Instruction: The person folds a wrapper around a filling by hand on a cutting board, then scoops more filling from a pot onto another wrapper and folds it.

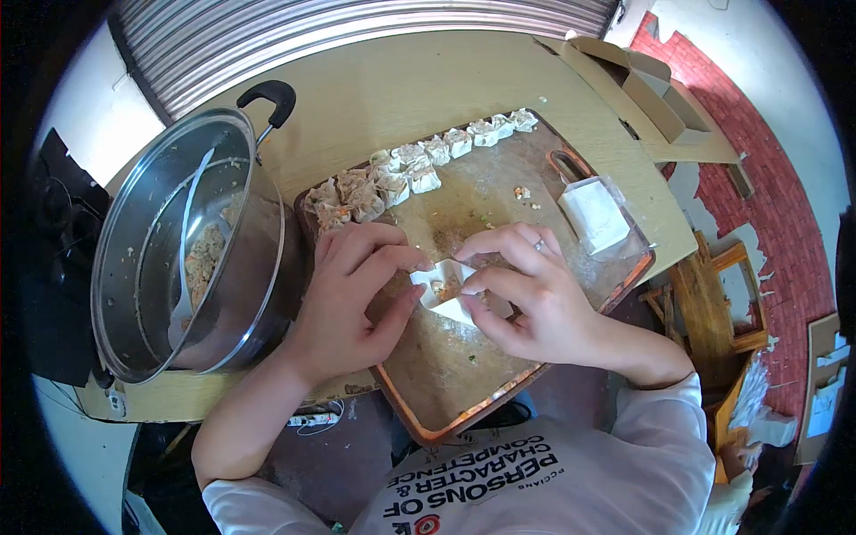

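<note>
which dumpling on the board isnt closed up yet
The dumpling held between the left hand and right hand: its wrapper lies open with filling showing, while the row at the far edge of the board is pinched shut.

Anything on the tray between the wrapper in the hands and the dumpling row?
Nothing solid. Left hand and right hand pinch the wrapper directly; between it and the dumpling row the tray shows only flour and small scraps.
</note>
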`<state>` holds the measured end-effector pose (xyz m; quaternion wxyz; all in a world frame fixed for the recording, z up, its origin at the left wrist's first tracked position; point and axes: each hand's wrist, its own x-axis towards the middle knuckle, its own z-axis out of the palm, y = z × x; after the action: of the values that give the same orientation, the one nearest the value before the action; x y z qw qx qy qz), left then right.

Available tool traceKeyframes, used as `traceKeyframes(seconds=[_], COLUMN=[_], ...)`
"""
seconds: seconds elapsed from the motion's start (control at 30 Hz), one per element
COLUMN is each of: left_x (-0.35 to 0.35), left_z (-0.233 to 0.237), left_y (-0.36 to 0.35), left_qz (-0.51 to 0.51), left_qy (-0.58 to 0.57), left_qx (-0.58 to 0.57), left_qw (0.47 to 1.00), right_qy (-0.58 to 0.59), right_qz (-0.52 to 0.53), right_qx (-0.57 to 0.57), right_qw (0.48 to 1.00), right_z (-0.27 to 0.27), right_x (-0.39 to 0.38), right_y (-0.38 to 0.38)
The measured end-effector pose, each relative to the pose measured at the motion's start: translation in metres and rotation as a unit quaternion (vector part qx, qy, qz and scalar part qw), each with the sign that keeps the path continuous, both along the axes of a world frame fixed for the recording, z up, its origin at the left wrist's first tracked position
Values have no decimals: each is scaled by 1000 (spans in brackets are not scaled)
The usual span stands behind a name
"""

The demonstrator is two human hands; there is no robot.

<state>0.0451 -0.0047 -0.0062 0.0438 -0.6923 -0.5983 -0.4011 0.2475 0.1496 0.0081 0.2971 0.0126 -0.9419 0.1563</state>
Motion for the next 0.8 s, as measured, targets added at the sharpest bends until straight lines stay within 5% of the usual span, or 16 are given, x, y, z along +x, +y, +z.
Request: traceKeyframes(seconds=[0.63,0.8], left_x=[3,3], left_z=[2,-2], left_y=[-6,-6], left_qz=[-53,-40], left_qy=[132,132], left_qx=[-28,-28], left_qw=[989,990], right_qy=[-14,-18], right_qz=[-44,18], right_qx=[33,84], right_qw=[998,996], right_z=[5,8], right_x=[6,15], right_y=[6,8])
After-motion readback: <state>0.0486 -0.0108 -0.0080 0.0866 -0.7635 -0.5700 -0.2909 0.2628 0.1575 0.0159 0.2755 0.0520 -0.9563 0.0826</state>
